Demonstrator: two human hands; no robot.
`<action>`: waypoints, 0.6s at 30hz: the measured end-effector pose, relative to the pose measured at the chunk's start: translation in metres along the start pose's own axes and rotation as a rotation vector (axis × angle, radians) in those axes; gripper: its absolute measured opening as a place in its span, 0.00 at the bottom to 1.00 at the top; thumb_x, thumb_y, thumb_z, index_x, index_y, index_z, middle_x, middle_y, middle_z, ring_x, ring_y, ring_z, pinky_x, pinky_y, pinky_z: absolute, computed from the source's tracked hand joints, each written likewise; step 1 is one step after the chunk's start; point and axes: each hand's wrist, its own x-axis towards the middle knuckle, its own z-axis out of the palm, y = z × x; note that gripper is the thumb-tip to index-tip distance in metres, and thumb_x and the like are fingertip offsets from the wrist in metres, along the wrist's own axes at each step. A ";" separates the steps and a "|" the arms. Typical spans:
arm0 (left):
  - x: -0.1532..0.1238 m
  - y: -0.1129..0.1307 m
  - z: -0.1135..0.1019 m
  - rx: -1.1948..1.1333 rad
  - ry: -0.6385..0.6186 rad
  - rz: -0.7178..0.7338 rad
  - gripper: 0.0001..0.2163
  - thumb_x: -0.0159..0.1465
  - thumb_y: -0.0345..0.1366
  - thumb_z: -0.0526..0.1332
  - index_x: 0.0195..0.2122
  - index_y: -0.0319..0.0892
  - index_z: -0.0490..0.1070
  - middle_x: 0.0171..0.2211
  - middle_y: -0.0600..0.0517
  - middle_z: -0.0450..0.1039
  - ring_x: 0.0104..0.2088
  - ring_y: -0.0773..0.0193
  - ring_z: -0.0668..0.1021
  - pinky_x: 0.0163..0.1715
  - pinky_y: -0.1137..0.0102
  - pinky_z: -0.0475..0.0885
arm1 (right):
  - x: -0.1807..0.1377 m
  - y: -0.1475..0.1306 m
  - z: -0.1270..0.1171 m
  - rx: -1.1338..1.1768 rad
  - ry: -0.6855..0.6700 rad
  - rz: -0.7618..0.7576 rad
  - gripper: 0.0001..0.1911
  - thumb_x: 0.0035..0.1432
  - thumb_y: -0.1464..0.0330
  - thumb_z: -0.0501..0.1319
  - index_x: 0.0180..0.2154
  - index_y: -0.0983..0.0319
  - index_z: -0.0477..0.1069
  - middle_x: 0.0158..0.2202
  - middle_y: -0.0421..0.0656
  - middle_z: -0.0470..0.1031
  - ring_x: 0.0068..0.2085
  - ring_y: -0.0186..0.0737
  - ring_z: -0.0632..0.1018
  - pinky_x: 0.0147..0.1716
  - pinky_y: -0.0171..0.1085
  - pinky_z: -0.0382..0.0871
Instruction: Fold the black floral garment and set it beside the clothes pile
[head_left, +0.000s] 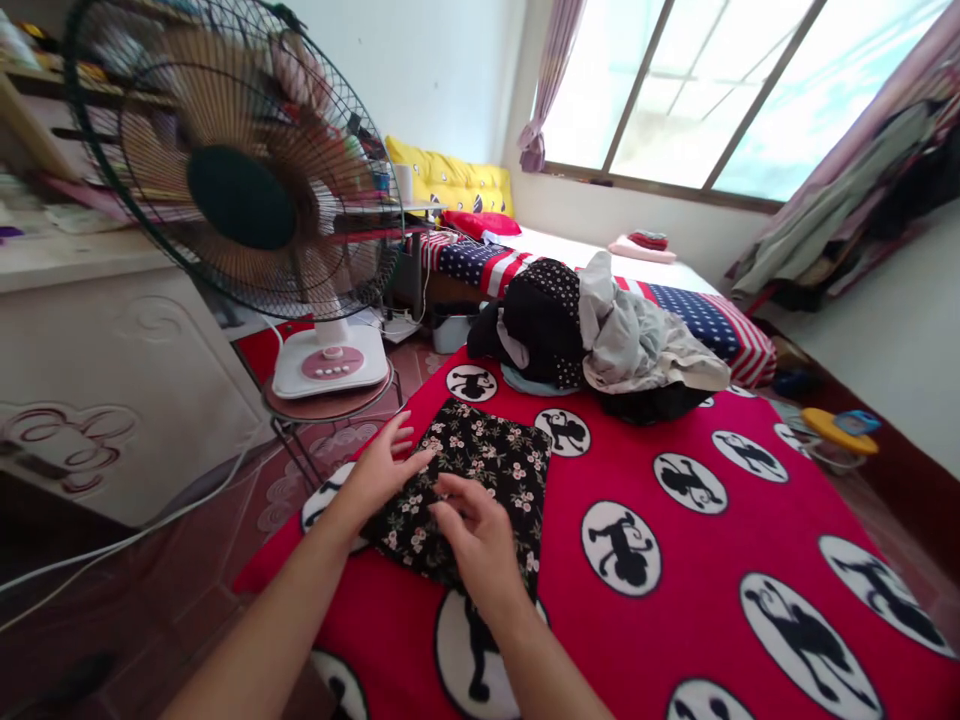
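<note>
A black garment with a pink floral print [491, 450] lies folded into a rough rectangle on a red cloth with monkey prints [570, 620]. My left hand [382, 470] is at the garment's left edge, fingers apart and nothing in its grasp. Over the lower middle of the garment is my right hand [484, 545], its fingers loosely curled with a gap between thumb and forefinger. Whether either hand touches the fabric is hard to tell.
A heap of clothes [630, 330] is piled at the far side of the red cloth. On a round stool to the left stands an electric fan [330, 360], its cord trailing across the floor. Behind is a bed with a stars-and-stripes cover [690, 315].
</note>
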 end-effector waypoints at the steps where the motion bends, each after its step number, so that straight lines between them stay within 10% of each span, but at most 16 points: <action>1: -0.002 -0.003 0.000 0.109 0.004 0.023 0.43 0.50 0.47 0.68 0.64 0.38 0.54 0.55 0.36 0.68 0.51 0.49 0.75 0.50 0.59 0.69 | -0.007 -0.001 -0.012 -0.101 0.099 -0.070 0.14 0.56 0.64 0.59 0.44 0.59 0.73 0.46 0.47 0.74 0.45 0.43 0.76 0.39 0.39 0.72; 6: -0.010 -0.004 0.002 0.584 0.032 0.019 0.39 0.54 0.47 0.65 0.64 0.40 0.54 0.46 0.42 0.75 0.47 0.48 0.77 0.48 0.59 0.69 | -0.018 0.009 -0.072 -0.266 0.514 -0.001 0.25 0.52 0.61 0.63 0.52 0.61 0.66 0.54 0.51 0.69 0.54 0.47 0.71 0.51 0.44 0.67; 10: 0.000 -0.008 0.001 0.553 -0.009 -0.066 0.41 0.52 0.48 0.66 0.64 0.35 0.56 0.48 0.37 0.75 0.50 0.46 0.76 0.49 0.59 0.69 | -0.004 0.025 -0.085 -0.001 0.426 0.195 0.35 0.45 0.60 0.68 0.54 0.63 0.63 0.49 0.52 0.75 0.49 0.48 0.76 0.50 0.44 0.69; 18: 0.004 -0.004 0.008 0.096 -0.132 -0.057 0.34 0.46 0.43 0.71 0.54 0.35 0.68 0.49 0.41 0.75 0.49 0.48 0.77 0.51 0.60 0.69 | 0.004 0.002 -0.079 0.426 0.266 0.355 0.19 0.40 0.67 0.68 0.38 0.64 0.73 0.32 0.45 0.81 0.34 0.47 0.81 0.38 0.44 0.75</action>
